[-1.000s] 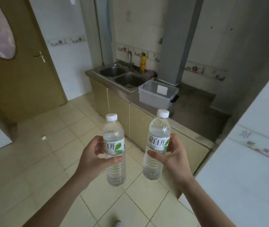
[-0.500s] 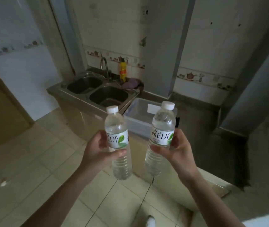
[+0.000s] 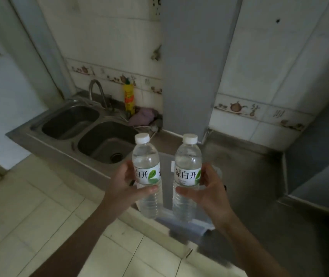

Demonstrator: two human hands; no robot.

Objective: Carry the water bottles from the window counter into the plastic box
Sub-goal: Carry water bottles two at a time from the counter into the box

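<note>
I hold two clear water bottles upright, each with a white cap and a white-and-green label. My left hand [image 3: 125,188] grips the left bottle [image 3: 146,162] around its label. My right hand [image 3: 209,192] grips the right bottle [image 3: 187,162] the same way. Both bottles hang just above the grey plastic box [image 3: 181,224], which stands on the steel counter and is largely hidden behind the bottles and hands. Only its near rim and a strip of its inside between the bottles show.
A steel double sink [image 3: 91,134] with a tap [image 3: 96,90] lies left of the box. A yellow detergent bottle [image 3: 129,98] and a purple cloth [image 3: 142,116] sit behind it. A grey column [image 3: 189,66] rises behind the box. The counter [image 3: 249,176] runs right to a wall corner.
I have walked up to the counter. The sink and box have grown larger, and both bottles, held as before, are now over the box instead of in front of it.
</note>
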